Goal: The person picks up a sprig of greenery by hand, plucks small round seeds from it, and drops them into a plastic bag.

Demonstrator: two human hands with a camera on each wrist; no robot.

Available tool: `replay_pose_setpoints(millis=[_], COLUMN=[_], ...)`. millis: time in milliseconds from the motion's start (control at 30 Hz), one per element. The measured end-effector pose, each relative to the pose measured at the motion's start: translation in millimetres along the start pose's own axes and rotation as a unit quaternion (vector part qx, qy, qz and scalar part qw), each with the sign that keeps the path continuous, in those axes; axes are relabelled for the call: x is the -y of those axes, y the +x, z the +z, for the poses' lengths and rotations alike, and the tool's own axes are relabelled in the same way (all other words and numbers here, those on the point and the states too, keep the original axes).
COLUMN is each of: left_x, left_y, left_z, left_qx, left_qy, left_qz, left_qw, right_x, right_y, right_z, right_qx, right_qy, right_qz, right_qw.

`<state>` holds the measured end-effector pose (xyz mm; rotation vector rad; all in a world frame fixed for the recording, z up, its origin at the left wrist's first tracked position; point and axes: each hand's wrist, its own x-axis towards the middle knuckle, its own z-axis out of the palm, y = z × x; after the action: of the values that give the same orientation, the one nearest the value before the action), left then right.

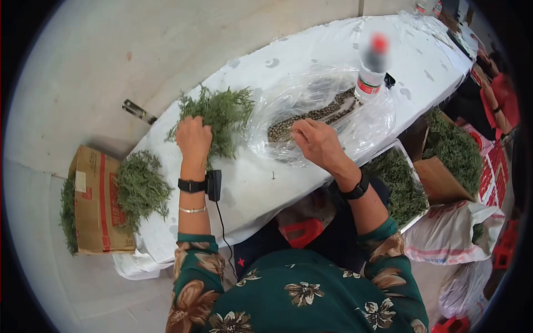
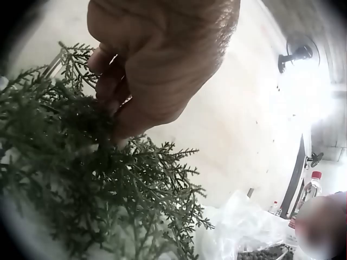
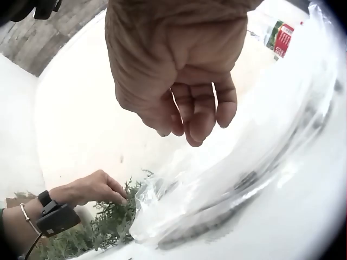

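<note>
My left hand is over a bunch of green sprigs on the white-covered table. In the left wrist view, the thumb and fingers of this hand pinch into the dark foliage, which partly hides the fingertips. My right hand hovers at the near side of a clear plastic bag with strings of small brownish beads on it. Its fingers hang loosely bent in the right wrist view, and no object shows in the hand.
A bottle with a red cap stands on the plastic. More greenery lies by a cardboard box at the left. A greenery-filled white box and a white sack are at the right, with a person in red beyond.
</note>
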<state>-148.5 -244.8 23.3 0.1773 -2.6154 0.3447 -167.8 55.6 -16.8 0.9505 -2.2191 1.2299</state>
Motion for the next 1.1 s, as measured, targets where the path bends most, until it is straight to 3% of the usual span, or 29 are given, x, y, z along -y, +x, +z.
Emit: replay_pose_setpoints(millis=[33, 133, 167, 267, 300, 367, 400, 500, 533, 600, 633, 700, 767, 833, 867, 967, 1000, 1100], left_x=[4.5, 8.4, 8.1, 7.0, 6.2, 3.4, 1.1, -8.6, -13.2, -22.2, -24.0, -26.0, -23.5, -19.4, -19.1, -26.3, -28.3, -37.3], left_y=[-1.6, -14.0, -14.9, -19.3, -21.3, -23.4, -24.9, -32.9, -35.5, -44.0, -51.6, -62.0, -65.1, -70.3, -73.7, -71.5, -71.6, -69.3], left_z=[1.2, -7.6, -12.1, -39.3, -47.6, -63.1, -71.5, -88.7, -83.2, -63.3, -53.8, -35.8, -29.1, -23.8, -21.4, -31.4, -33.5, -37.2], left_qx=[-0.002, -0.002, 0.001, -0.083, -0.083, -0.224, -0.223, -0.239, -0.238, -0.112, -0.112, 0.017, 0.005, -0.019, -0.016, -0.142, -0.14, -0.175], left_qy=[0.003, -0.201, -0.199, -0.419, -0.419, -0.502, -0.502, -0.586, -0.587, -0.521, -0.522, -0.359, -0.329, -0.262, -0.265, -0.322, -0.323, -0.357], left_qz=[0.01, -0.096, -0.093, -0.195, -0.196, -0.204, -0.205, -0.232, -0.236, -0.198, -0.203, -0.193, -0.178, -0.147, -0.149, -0.129, -0.133, -0.059], left_qw=[1.0, 0.975, 0.976, 0.883, 0.883, 0.81, 0.81, 0.739, 0.737, 0.823, 0.821, 0.913, 0.927, 0.954, 0.953, 0.927, 0.926, 0.915], right_x=[0.3, 0.9, 0.8, 1.1, 1.1, 2.1, 3.3, 11.0, 16.1, 27.1, 28.6, 26.1, 26.8, 26.8, 27.7, 39.8, 43.5, 45.6], right_y=[-0.2, -1.3, -0.1, -0.2, 1.1, 3.3, 3.5, 6.0, 7.3, 9.1, 8.4, 4.4, 2.7, 0.4, -1.3, -8.2, -10.3, -16.8], right_z=[-1.7, -4.1, -4.0, 3.7, 6.7, 11.6, 14.4, 21.5, 22.1, 24.5, 30.0, 46.4, 54.2, 59.8, 62.3, 70.1, 72.5, 83.0], right_qx=[-0.005, -0.012, -0.011, -0.005, -0.005, -0.007, -0.002, 0.014, 0.038, 0.087, 0.092, 0.086, 0.085, 0.096, 0.103, 0.142, 0.16, 0.185], right_qy=[-0.002, -0.009, -0.017, -0.016, -0.012, -0.01, 0.008, 0.044, 0.107, 0.232, 0.23, 0.219, 0.211, 0.124, 0.08, 0.008, -0.026, -0.025], right_qz=[-0.003, -0.003, -0.008, -0.017, -0.025, -0.032, -0.025, -0.013, 0.024, 0.102, 0.102, 0.092, 0.091, 0.027, -0.004, -0.057, -0.084, -0.059], right_qw=[1.0, 1.0, 1.0, 1.0, 1.0, 0.999, 1.0, 0.999, 0.993, 0.964, 0.963, 0.968, 0.97, 0.987, 0.991, 0.988, 0.983, 0.981])
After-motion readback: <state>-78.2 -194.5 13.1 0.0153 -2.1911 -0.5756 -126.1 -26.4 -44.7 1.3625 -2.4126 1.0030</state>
